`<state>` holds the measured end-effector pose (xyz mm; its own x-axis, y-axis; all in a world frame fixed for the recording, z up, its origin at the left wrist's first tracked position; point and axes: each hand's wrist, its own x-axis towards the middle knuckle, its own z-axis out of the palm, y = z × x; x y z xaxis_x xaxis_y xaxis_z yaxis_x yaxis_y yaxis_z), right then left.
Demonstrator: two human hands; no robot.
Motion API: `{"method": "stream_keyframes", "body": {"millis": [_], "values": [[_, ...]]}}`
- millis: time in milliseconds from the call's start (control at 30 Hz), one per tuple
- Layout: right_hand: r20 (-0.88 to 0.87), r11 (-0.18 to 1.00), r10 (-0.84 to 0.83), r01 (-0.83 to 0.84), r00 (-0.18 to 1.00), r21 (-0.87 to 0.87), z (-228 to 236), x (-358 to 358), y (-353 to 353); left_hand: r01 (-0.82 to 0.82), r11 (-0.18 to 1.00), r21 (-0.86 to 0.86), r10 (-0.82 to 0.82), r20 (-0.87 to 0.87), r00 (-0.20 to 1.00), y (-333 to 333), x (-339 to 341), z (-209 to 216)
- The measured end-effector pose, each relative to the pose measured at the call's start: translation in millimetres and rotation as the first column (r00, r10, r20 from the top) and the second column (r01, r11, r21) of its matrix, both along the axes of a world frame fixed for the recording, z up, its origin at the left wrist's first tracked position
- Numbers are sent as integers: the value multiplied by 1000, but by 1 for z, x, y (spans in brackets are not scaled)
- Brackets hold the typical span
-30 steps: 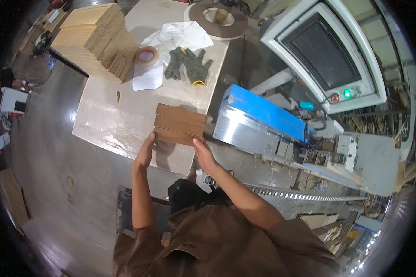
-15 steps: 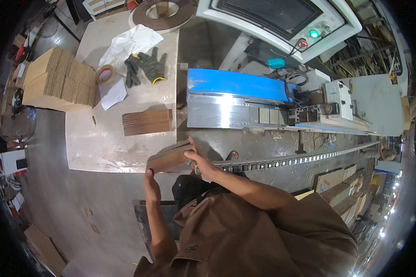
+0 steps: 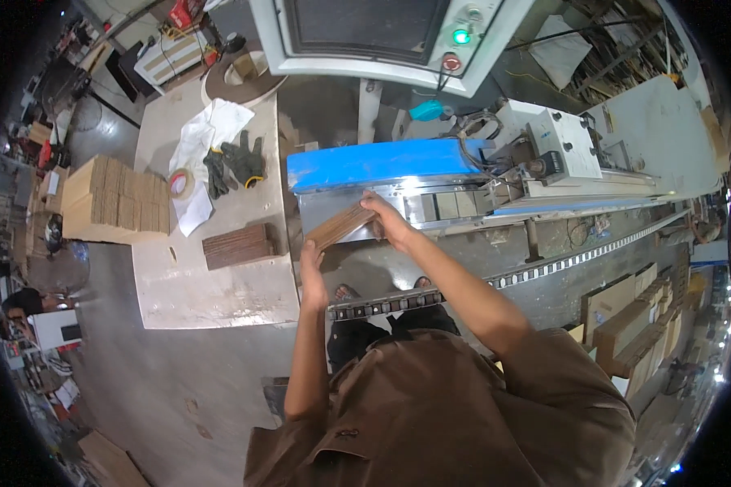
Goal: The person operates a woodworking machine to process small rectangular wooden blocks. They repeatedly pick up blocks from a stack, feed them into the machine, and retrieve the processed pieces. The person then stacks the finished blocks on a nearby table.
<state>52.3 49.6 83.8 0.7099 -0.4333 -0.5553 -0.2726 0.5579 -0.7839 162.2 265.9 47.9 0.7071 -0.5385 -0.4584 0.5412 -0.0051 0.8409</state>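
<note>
Your left hand (image 3: pixel 313 273) and right hand (image 3: pixel 388 222) grasp opposite ends of 1 brown strip stack (image 3: pixel 339 227); if either grip loosens, pieces could slide out and fall.

Near the middle of the frame, the held brown strips (image 3: pixel 339 226) look like matt, grained wood, close to the smooth, shiny metal bed plate (image 3: pixel 317 208) and its blue cover (image 3: pixel 382 165) with a slight sheen. At left, the pale table (image 3: pixel 219 299) is smooth and faintly glossy, bearing rough-edged wooden boards (image 3: pixel 126 203), crumpled white cloth (image 3: pixel 211 126), grey knit gloves (image 3: pixel 242 161) and matt paper (image 3: pixel 193 217). The brown shirt (image 3: pixel 439 398) is matt woven cloth.
</note>
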Motion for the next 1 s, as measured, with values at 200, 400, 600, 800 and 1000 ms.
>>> {"method": "stream_keyframes", "body": {"millis": [200,400,600,800,1000], "values": [[108,999,15,-11,994,-34,-37,19,-35,4,999,39,-3,-28,1000,-24,-2,16],[39,934,-355,352,934,65,-9,-14,-3,-306,934,182,127,633,764,-30,-28,55],[148,965,-138,166,979,-203,22,-104,16,-223,829,513,-520,854,28,-59,-19,103],[246,276,66,219,967,-936,216,-189,-82,-177,692,700,-720,687,-97,-83,-6,115],[229,-268,-311,147,922,-952,288,-276,-247,-245,787,566,-606,785,-132,-115,-69,127]]}}
